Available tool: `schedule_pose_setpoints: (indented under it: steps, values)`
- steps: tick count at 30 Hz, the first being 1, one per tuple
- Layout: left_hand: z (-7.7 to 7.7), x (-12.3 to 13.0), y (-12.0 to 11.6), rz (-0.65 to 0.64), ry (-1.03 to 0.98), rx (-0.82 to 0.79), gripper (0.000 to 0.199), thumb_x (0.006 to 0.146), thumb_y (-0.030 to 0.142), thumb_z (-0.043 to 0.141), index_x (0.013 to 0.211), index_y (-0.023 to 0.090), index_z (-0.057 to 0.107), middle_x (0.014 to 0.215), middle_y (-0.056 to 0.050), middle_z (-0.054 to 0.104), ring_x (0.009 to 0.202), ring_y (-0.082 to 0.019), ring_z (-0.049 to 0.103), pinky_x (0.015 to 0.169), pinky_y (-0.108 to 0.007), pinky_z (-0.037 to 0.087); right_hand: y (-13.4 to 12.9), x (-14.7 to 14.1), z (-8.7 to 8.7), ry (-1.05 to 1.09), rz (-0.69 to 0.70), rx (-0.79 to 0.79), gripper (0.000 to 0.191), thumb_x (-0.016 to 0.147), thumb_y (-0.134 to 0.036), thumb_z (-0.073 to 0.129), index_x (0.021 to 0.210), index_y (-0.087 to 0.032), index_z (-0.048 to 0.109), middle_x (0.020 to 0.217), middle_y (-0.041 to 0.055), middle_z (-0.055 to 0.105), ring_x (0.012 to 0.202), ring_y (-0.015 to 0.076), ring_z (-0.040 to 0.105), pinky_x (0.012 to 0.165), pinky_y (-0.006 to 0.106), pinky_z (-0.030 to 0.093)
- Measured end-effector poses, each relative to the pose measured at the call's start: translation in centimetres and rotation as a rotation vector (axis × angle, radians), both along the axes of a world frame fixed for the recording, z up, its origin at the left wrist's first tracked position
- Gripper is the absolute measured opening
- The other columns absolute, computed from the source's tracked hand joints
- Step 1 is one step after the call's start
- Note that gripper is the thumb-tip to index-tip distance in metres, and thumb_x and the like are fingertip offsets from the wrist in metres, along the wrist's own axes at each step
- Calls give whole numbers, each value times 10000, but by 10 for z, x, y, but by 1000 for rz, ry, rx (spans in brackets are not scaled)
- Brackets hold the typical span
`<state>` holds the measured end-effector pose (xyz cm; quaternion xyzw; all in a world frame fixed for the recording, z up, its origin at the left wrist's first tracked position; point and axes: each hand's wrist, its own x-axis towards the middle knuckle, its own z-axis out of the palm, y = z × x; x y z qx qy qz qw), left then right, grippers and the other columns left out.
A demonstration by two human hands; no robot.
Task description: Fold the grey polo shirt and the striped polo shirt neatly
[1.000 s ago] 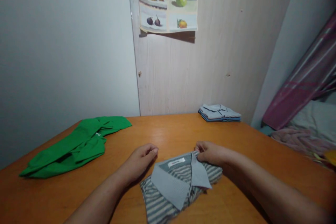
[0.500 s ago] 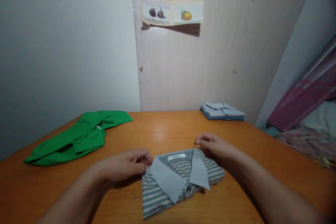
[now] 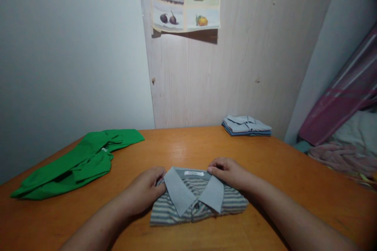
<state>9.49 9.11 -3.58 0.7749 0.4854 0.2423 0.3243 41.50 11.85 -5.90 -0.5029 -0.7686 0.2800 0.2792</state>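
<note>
A folded grey striped shirt (image 3: 173,208) lies on the table in front of me, its pale collar facing up and a white label inside the neck. My left hand (image 3: 147,188) is closed on the shirt's left shoulder, right beside the collar; some fingertips are hidden behind the cloth. At the collar's right back corner, my right hand (image 3: 229,171) pinches the edge between thumb and fingers. One dark button shows below the neck opening.
A crumpled green garment (image 3: 73,164) lies along the left of the orange-brown table (image 3: 176,145). Folded shirts (image 3: 246,126) are stacked at the back right. A fruit picture (image 3: 185,2) hangs on the wall. Beyond the right edge is a heap of cloth (image 3: 344,159).
My right hand has come down and left onto the collar and taken hold of it. The shirt has turned straighter, and its collar sides now lie more evenly. The view has shifted slightly.
</note>
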Motion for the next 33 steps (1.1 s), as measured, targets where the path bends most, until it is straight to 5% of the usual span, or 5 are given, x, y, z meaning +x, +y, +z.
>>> schedule_pose_setpoints:
  steps: [4, 16, 21, 25, 33]
  values:
    - [1, -5, 10, 85, 48, 124, 235, 821, 412, 581, 829, 194, 667, 872, -46, 669, 871, -230, 584, 738, -272, 451, -2, -1, 5, 47, 7, 21, 476, 940, -553, 520, 862, -132, 728, 789, 41, 654, 722, 162, 568, 599, 253, 388]
    - [11, 12, -12, 25, -564, -364, 365, 774, 457, 763, 954, 168, 631, 902, -67, 706, 785, -203, 661, 682, -280, 500, -25, -8, 18, 126, 88, 50, 240, 799, -384, 734, 903, -174, 679, 961, 52, 644, 905, 195, 577, 767, 286, 442]
    - [30, -1, -28, -144, -625, -583, 327, 744, 406, 813, 882, 180, 621, 853, -50, 707, 715, -163, 647, 668, -274, 495, -45, -9, 33, 481, 143, -268, 304, 818, -434, 749, 854, -189, 572, 646, -58, 506, 545, 79, 413, 485, 193, 289]
    - [45, -28, -36, -419, -463, -784, 496, 654, 458, 849, 1038, 189, 687, 964, -110, 752, 770, -228, 685, 731, -351, 509, -55, 3, 51, 494, 490, -601, 433, 752, -523, 802, 882, -151, 621, 674, -19, 606, 533, 73, 493, 519, 193, 379]
    - [34, -25, -22, -151, -434, -483, 281, 790, 382, 752, 939, 176, 633, 882, -63, 689, 763, -151, 590, 684, -271, 430, -45, 2, 41, 481, 295, -461, 353, 814, -462, 767, 933, -148, 659, 737, 4, 622, 635, 101, 550, 600, 229, 421]
